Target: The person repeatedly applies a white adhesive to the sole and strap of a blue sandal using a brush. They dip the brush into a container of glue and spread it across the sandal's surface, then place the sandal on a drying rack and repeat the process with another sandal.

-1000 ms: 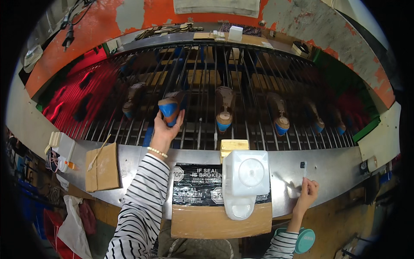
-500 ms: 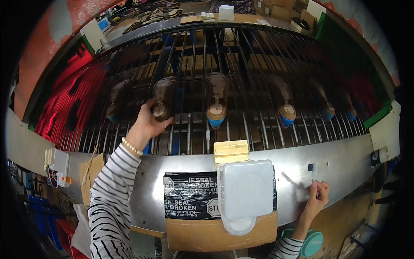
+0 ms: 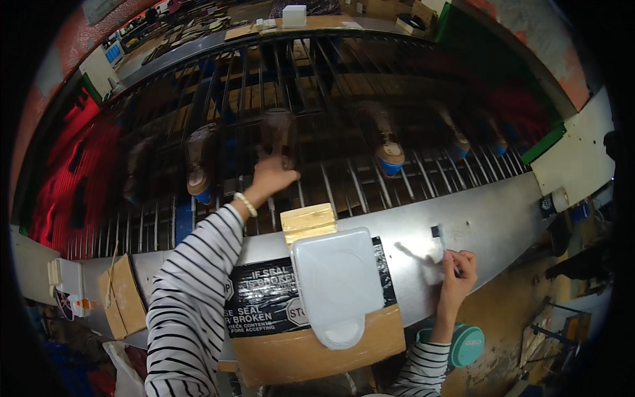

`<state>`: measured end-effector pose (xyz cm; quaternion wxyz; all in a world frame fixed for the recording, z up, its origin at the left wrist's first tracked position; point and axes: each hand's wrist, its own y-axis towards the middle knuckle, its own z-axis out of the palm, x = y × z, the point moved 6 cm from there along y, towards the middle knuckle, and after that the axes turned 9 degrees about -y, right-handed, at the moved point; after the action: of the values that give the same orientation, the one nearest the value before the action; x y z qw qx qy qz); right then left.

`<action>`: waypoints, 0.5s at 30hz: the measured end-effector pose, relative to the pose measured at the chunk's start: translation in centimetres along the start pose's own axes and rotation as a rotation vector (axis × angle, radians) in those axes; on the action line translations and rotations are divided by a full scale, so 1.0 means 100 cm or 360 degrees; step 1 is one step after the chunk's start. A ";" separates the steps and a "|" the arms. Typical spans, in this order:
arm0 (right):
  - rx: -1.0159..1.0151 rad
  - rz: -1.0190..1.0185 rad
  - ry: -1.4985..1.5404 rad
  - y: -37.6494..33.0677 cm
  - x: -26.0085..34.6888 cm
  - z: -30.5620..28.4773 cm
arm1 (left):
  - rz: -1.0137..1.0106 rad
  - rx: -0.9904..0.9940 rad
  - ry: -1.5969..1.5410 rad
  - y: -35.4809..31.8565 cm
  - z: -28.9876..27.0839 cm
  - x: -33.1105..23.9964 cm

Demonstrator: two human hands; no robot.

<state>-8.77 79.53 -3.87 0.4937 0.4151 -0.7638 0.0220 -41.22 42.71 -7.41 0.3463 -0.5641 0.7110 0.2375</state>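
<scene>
Your left hand (image 3: pixel 272 175), mid-frame, is partly open, with its thumb spread away and its fingers at the near end of a brown shoe (image 3: pixel 278 124). It's blurry there, so I can't tell if you grip it. Your right hand (image 3: pixel 458 272), lower right, pinches a thin tool (image 3: pixel 438 237) with a dark tip. The shoe is over metal bars (image 3: pixel 354 187); your hand hides its near end. A white tub (image 3: pixel 340 284) sits lower middle, by a yellow block (image 3: pixel 308 222).
</scene>
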 end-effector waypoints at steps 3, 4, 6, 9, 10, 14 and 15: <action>0.0008 0.0012 0.0049 0.001 0.002 0.000 | -0.0619 0.0459 -0.1002 -0.011 -0.020 0.014; 0.0009 0.0012 0.0051 0.001 0.002 -0.001 | -0.0538 0.0469 -0.1340 -0.025 -0.040 0.000; -0.0005 -0.0005 0.0095 0.001 0.001 -0.002 | -0.0423 0.0350 -0.1918 -0.067 -0.083 -0.033; 0.0013 -0.0035 0.0239 0.000 -0.003 -0.003 | -0.0034 0.0109 -0.2288 -0.175 -0.134 -0.067; -0.0019 -0.0010 0.0209 0.000 -0.005 -0.003 | 0.0237 0.0224 -0.2638 -0.213 -0.143 -0.078; -0.0043 -0.0013 0.0311 0.003 -0.006 -0.001 | 0.0567 -0.0258 -0.3073 -0.305 -0.143 -0.049; -0.0073 0.0035 0.0355 0.002 -0.005 -0.003 | 0.0578 -0.0263 -0.3086 -0.321 -0.133 -0.043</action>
<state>-8.63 80.11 -4.08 0.5847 0.3902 -0.7090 0.0558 -12.64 27.77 6.17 0.6964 -0.0303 0.1768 0.6949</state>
